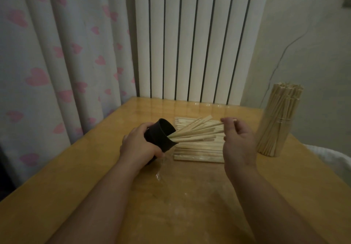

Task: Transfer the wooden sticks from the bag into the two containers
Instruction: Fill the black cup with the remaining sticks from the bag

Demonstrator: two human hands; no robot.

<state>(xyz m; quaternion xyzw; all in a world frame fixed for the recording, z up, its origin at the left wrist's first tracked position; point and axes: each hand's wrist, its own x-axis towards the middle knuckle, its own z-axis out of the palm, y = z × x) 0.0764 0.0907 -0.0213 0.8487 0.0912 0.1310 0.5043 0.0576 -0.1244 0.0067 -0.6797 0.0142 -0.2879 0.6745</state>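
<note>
Roughly past halfway, I judge. The left hand [138, 146] grips a dark cup [161, 135], tipped toward the right hand, and a small fan of sticks [197, 131] juts from its mouth, so this cup is only partly filled. Between and below the hands lies the clear bag [160, 167], which holds a flat layer of sticks yet to be moved. The right hand [237, 141], fingers curled, seems to pinch the far ends of one or two sticks at the cup's fan. Right of that hand stands a clear jar [275, 127], upright and packed full, apparently finished.
</note>
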